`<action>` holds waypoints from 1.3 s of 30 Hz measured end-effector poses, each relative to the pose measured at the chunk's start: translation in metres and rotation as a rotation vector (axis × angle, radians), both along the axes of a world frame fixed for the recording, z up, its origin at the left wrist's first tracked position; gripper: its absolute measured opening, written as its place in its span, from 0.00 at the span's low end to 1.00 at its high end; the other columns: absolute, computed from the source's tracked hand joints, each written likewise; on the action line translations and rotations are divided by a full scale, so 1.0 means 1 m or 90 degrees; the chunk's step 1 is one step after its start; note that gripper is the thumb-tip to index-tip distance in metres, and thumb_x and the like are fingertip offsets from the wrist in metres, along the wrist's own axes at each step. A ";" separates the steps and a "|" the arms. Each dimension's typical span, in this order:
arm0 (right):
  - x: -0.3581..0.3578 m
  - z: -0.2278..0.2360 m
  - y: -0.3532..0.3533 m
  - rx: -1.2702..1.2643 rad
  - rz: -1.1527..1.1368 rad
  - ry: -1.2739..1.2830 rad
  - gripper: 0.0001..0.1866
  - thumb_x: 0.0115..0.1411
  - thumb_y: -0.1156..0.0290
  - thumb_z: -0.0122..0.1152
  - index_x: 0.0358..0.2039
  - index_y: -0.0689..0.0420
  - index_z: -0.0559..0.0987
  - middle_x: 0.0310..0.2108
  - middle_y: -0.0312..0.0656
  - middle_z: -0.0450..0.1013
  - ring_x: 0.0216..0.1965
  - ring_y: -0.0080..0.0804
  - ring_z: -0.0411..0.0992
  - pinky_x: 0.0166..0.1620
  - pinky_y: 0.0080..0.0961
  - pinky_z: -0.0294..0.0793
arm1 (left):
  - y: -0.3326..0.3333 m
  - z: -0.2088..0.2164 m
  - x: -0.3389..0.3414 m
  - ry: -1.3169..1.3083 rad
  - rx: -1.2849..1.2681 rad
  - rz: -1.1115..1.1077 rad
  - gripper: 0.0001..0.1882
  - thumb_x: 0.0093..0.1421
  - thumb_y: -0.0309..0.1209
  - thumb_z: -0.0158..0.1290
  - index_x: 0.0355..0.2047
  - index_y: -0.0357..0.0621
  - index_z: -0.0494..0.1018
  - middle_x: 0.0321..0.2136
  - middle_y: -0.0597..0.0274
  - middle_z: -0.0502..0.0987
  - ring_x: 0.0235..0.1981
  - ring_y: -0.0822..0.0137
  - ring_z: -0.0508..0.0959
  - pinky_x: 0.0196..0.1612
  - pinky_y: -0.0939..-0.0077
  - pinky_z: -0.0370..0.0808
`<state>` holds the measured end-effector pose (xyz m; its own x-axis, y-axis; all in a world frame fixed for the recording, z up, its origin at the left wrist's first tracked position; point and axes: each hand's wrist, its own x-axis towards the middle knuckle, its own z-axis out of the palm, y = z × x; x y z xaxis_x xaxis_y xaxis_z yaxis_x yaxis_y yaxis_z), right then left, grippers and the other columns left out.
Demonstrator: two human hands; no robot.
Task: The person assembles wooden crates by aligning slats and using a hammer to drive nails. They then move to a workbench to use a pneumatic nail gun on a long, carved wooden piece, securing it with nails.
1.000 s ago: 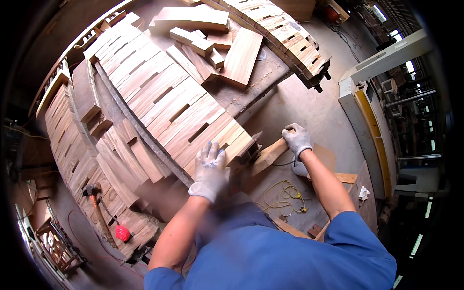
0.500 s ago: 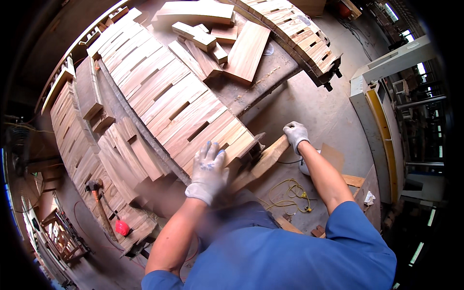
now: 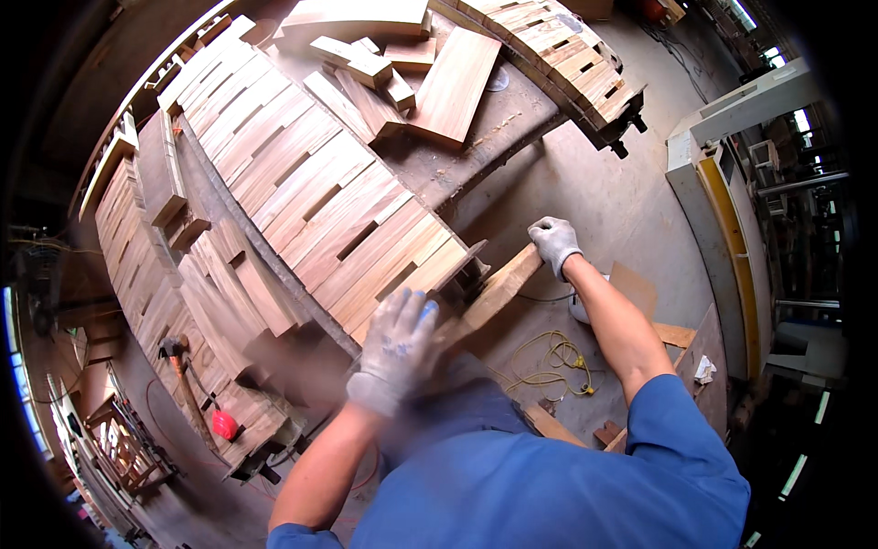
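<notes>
In the head view, my right hand (image 3: pixel 554 243), in a light grey work glove, is closed around the far end of a wooden board (image 3: pixel 503 288). The board slants back toward my body, and its near end is hidden behind my left hand and a blur. My left hand (image 3: pixel 395 346), gloved alike and slightly smeared, has its fingers stretched out. It is at the near corner of a long panel of pale wooden strips (image 3: pixel 315 201). Whether it touches the panel I cannot tell. Dark slots run between the strips.
Loose wood blocks (image 3: pixel 366 69) and a wide plank (image 3: pixel 455 87) lie beyond the panel. On the left bench are a hammer (image 3: pixel 183 375), a red object (image 3: pixel 224 424) and stacked boards (image 3: pixel 233 279). A yellow cord (image 3: pixel 540 366) lies coiled on the floor. A second strip panel (image 3: pixel 558 55) stands at the far right.
My left hand has drawn back from the panel's near edge toward my body. My right hand keeps its grip on the board. The whole view has shifted slightly.
</notes>
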<state>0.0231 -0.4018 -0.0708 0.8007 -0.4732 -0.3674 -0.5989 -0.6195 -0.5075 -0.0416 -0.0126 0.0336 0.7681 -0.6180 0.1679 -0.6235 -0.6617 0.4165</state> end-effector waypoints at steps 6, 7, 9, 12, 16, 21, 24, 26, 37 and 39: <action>-0.004 0.000 -0.009 0.018 0.055 -0.033 0.13 0.57 0.62 0.64 0.35 0.56 0.89 0.31 0.48 0.84 0.33 0.38 0.83 0.43 0.34 0.81 | -0.022 -0.029 -0.059 0.164 0.224 -0.002 0.40 0.58 0.48 0.65 0.65 0.35 0.70 0.59 0.45 0.74 0.64 0.47 0.70 0.72 0.44 0.57; -0.005 0.000 -0.010 0.022 0.049 -0.035 0.13 0.57 0.63 0.64 0.34 0.56 0.89 0.30 0.48 0.84 0.33 0.38 0.83 0.43 0.34 0.81 | -0.024 -0.033 -0.062 0.145 0.276 0.002 0.41 0.58 0.49 0.65 0.65 0.35 0.70 0.59 0.45 0.75 0.65 0.47 0.69 0.74 0.41 0.53; -0.009 0.001 -0.014 0.027 0.031 -0.036 0.13 0.57 0.63 0.64 0.34 0.56 0.89 0.30 0.47 0.84 0.33 0.37 0.83 0.43 0.34 0.81 | -0.028 -0.036 -0.065 0.145 0.331 -0.005 0.41 0.59 0.52 0.64 0.65 0.35 0.71 0.58 0.45 0.75 0.66 0.46 0.69 0.75 0.36 0.48; -0.003 0.003 -0.007 0.021 0.050 -0.055 0.13 0.57 0.62 0.63 0.34 0.56 0.89 0.28 0.47 0.84 0.30 0.36 0.83 0.40 0.34 0.82 | -0.028 -0.041 -0.073 0.125 0.367 -0.036 0.41 0.60 0.54 0.62 0.65 0.36 0.72 0.58 0.44 0.76 0.69 0.43 0.66 0.77 0.32 0.41; 0.010 0.009 0.000 0.031 0.053 -0.023 0.12 0.58 0.63 0.64 0.34 0.55 0.89 0.27 0.44 0.83 0.28 0.33 0.82 0.39 0.34 0.82 | -0.032 -0.043 -0.081 0.106 0.383 -0.054 0.41 0.61 0.52 0.60 0.65 0.33 0.71 0.60 0.40 0.74 0.70 0.40 0.65 0.78 0.34 0.41; 0.011 -0.024 -0.013 0.057 0.065 0.025 0.13 0.58 0.61 0.64 0.35 0.54 0.89 0.33 0.45 0.85 0.34 0.37 0.83 0.45 0.34 0.82 | -0.039 -0.068 -0.099 0.103 0.271 -0.036 0.29 0.66 0.34 0.50 0.64 0.28 0.69 0.55 0.34 0.77 0.63 0.38 0.72 0.73 0.38 0.55; 0.018 -0.049 -0.012 0.022 0.049 0.067 0.14 0.57 0.59 0.65 0.37 0.53 0.90 0.37 0.46 0.85 0.40 0.41 0.84 0.50 0.35 0.81 | -0.035 -0.056 -0.101 0.236 0.219 0.004 0.42 0.59 0.37 0.63 0.70 0.32 0.62 0.61 0.39 0.70 0.58 0.41 0.73 0.66 0.46 0.67; 0.018 -0.056 -0.009 0.028 0.005 0.111 0.18 0.56 0.55 0.64 0.39 0.52 0.90 0.42 0.48 0.85 0.46 0.45 0.83 0.54 0.37 0.80 | -0.030 -0.049 -0.104 0.283 0.165 0.013 0.49 0.56 0.36 0.68 0.74 0.38 0.56 0.65 0.40 0.67 0.58 0.41 0.73 0.63 0.50 0.71; 0.011 -0.110 0.009 0.095 -0.084 0.190 0.18 0.57 0.55 0.69 0.37 0.56 0.90 0.41 0.48 0.85 0.44 0.43 0.83 0.51 0.38 0.80 | -0.037 -0.037 -0.096 0.190 -0.105 0.084 0.43 0.52 0.37 0.74 0.66 0.40 0.68 0.54 0.45 0.76 0.50 0.44 0.80 0.53 0.54 0.80; 0.010 -0.116 0.015 0.141 -0.108 0.195 0.17 0.56 0.57 0.71 0.37 0.58 0.89 0.40 0.49 0.85 0.42 0.43 0.83 0.50 0.38 0.80 | -0.045 -0.037 -0.088 0.153 -0.175 0.072 0.40 0.51 0.36 0.75 0.63 0.40 0.71 0.53 0.45 0.77 0.51 0.43 0.81 0.54 0.54 0.81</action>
